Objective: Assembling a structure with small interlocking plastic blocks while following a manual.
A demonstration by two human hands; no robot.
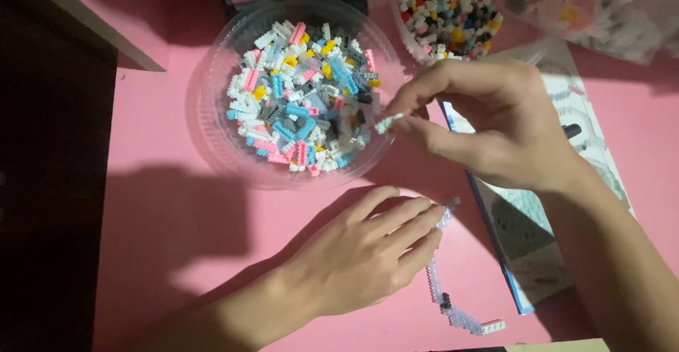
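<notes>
— How many hands, and what's nearest?
— Two. The left hand (pixel 368 253) lies flat, fingers loose, on one pale brick strip (pixel 453 302) on the pink table (pixel 163 239).
— Farther off?
— The right hand (pixel 495 122) pinches one white brick (pixel 388 121) at three o'clock of the clear bowl (pixel 212 140); a second bowl (pixel 410 41) sits at one o'clock.

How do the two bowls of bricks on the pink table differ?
The near bowl shows whole, while the far bowl is cut by the frame's top edge. The near bowl's bricks are mostly white, blue and pink; the far bowl's are a finer mix with red, yellow and black. The right hand holds a small white brick beside the near bowl. Both bowls are clear plastic.
</notes>
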